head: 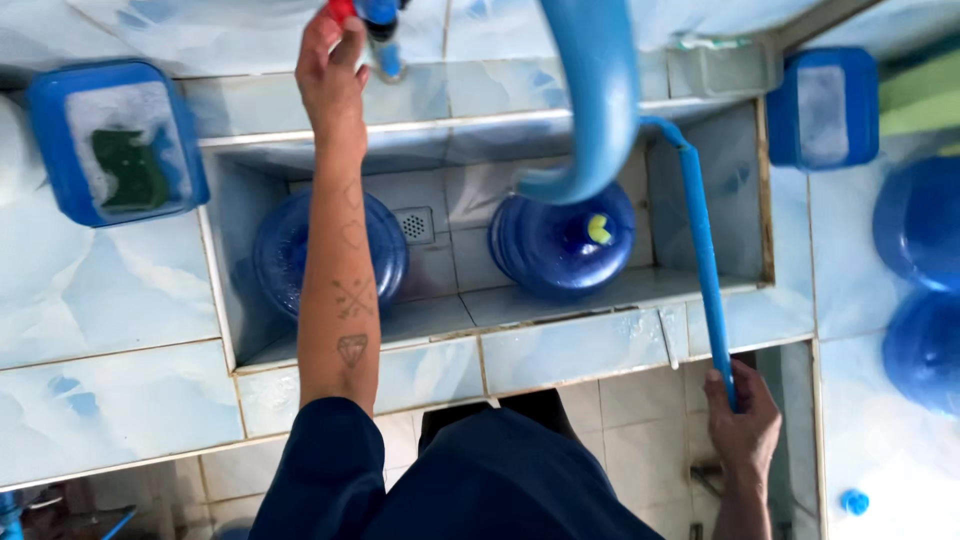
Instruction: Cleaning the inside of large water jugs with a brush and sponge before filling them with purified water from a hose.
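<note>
The left hand [332,62] reaches up across the tiled basin to the far wall, its grip closed on a small red tap handle [341,10] at the top edge of the view; the tattooed forearm crosses above the sunken tiled basin [225,300]. The right hand [742,420] hangs below the front rim of the pale blue marbled tile surface [110,300], its grip clenched around the lower end of a thin blue plastic pipe [703,250] that climbs over the rim and runs up the basin's right side.

Two large round blue water jugs stand inside the basin: the left jug [385,250] near its left wall, partly behind the forearm, and the right jug [565,245] under the mouth of a wide curved blue hose [597,100]. A small drain grate [414,224] sits on the back wall between them.

On the surface's left part rests a blue square tub holding foam and a green sponge [130,168]. A blue lidded container [825,108] sits at the far right corner, with more blue jugs [920,290] along the right edge.
</note>
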